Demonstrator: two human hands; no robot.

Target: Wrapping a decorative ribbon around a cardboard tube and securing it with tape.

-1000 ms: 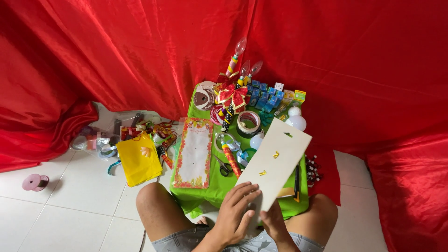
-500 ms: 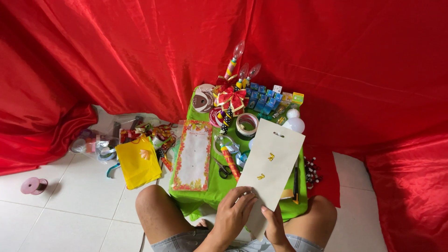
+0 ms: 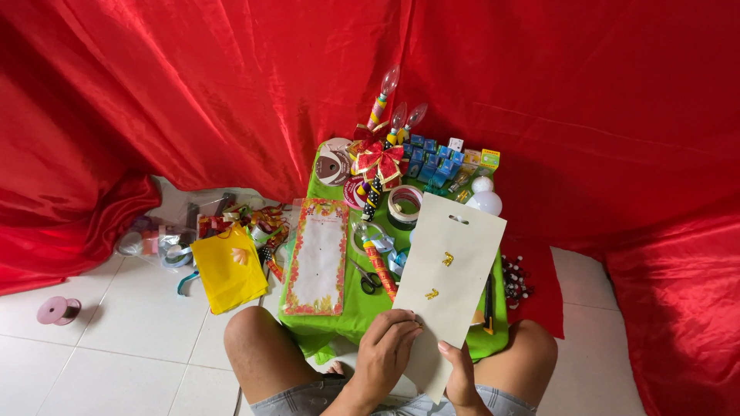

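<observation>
Both my hands hold a long pale cream card [image 3: 451,270] with a slot at its top and two small gold pieces stuck on it. My left hand [image 3: 387,350] grips its lower left edge. My right hand [image 3: 461,374] holds the bottom from underneath, thumb on the face. The card is tilted over the right side of a low table with a green cloth [image 3: 343,304]. Beside it on the cloth lie a decorated card with a floral border [image 3: 317,254], scissors [image 3: 368,279] and a red patterned tube [image 3: 380,267].
At the table's far end are a red and gold bow [image 3: 378,160], tape rolls [image 3: 404,204], blue boxes [image 3: 433,160], white balls [image 3: 486,202] and clear bulbs. A yellow bag [image 3: 228,266] and craft clutter lie on the white tile floor at left, with a pink spool [image 3: 57,310]. Red cloth hangs all around.
The card and both hands have shifted slightly lower and nearer to me; my left hand's fingers have curled tighter on the card's edge.
</observation>
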